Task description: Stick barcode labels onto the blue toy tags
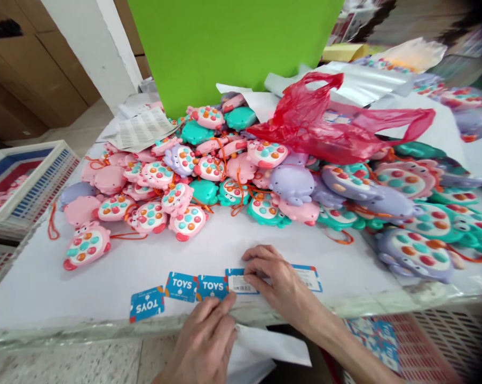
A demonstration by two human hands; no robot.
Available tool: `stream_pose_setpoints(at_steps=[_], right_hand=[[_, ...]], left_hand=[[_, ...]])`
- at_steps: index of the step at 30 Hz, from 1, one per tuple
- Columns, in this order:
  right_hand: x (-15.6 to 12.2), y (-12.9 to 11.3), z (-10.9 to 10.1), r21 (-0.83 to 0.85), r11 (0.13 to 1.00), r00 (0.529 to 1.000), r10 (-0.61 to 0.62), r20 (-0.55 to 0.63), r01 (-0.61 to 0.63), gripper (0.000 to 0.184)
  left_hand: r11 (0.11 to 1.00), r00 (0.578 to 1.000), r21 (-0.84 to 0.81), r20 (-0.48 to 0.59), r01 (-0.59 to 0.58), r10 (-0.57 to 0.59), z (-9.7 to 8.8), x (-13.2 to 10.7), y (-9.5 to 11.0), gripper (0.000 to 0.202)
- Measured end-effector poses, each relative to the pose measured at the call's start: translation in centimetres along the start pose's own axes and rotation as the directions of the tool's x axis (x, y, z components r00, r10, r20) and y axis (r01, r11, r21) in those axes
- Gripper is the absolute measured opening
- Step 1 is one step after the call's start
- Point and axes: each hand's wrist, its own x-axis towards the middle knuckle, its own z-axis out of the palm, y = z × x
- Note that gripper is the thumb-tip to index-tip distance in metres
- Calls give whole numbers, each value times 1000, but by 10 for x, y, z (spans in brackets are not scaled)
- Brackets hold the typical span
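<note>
A row of blue cards printed TOYS (212, 288) lies along the table's front edge. One blue card (229, 272) in the row bears a white barcode label (241, 285). My right hand (275, 277) is over that card, with bent thumb and fingers closed at the label's right end. Partly behind this hand lies another labelled card (310, 278). My left hand (208, 338) is closed at the table edge, its index fingertip touching the lower edge of the labelled card. A white paper sheet (276, 344) sticks out from its right side and hangs below the edge.
Behind the cards spreads a heap of pink, teal and purple animal-shaped toys (176, 197) with orange cords. A red plastic bag (316, 125) lies on it before a green panel (232, 48). Crates flank the table: white (44, 186) left, pink (417, 346) lower right.
</note>
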Motion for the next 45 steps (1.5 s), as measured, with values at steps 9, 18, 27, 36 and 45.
stream_pose_setpoints(at_steps=[9,18,27,36,45], right_hand=[[1,-6,2,-128,991,999,-37,-38,31,19],[-4,-1,-1,-259,964,991,22,-132,-56,30],[10,-5,14,-489,870,993,8,-118,-65,47],[-24,4,13,-558,828,976,-69,-205,-59,30],[-26,-19,27,-415,910,990,-72,-125,14,27]], left_hand=[[996,998,69,54,-48,45,8,-3,-7,22],[999,996,24,69,-48,47,4,0,-10,20],[1000,997,10,66,-29,28,12,-4,-13,21],[999,999,32,34,-29,28,11,-3,-12,25],[987,999,159,-30,-14,19,11,-20,-11,21]])
